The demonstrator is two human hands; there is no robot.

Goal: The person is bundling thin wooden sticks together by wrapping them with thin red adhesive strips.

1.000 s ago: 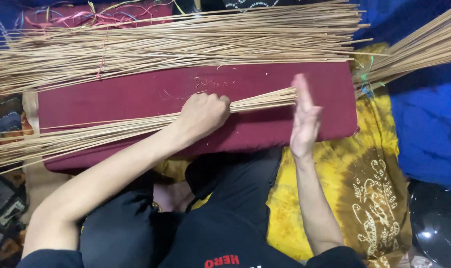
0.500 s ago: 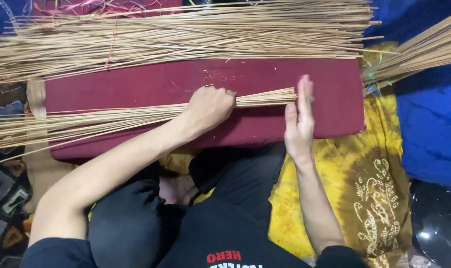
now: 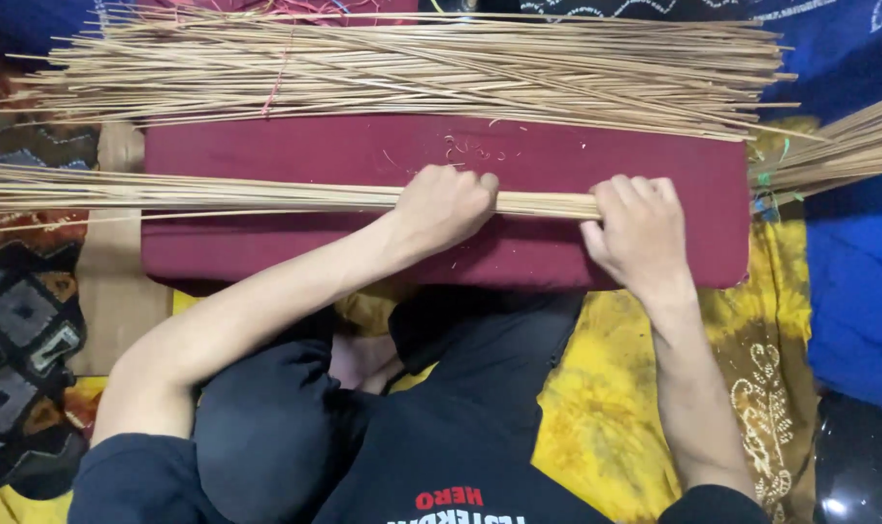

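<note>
A thin bundle of long tan sticks (image 3: 198, 194) lies lengthwise across a dark red cushion (image 3: 363, 155), its loose end fanning out past the left edge. My left hand (image 3: 443, 206) is closed around the bundle near the cushion's middle. My right hand (image 3: 637, 233) grips the bundle's right end, fingers curled over it. A much larger heap of the same sticks (image 3: 441, 68) rests along the cushion's far edge.
More sticks (image 3: 839, 150) stick in from the right over blue cloth (image 3: 853, 291). Yellow patterned fabric (image 3: 751, 369) covers the floor beside my legs. A patterned rug (image 3: 24, 330) and a pale wooden board (image 3: 111, 301) lie at the left.
My right hand went from a flat palm pressed against the stick ends to a closed grip on them. The bundle now lies level instead of slanting down to the left.
</note>
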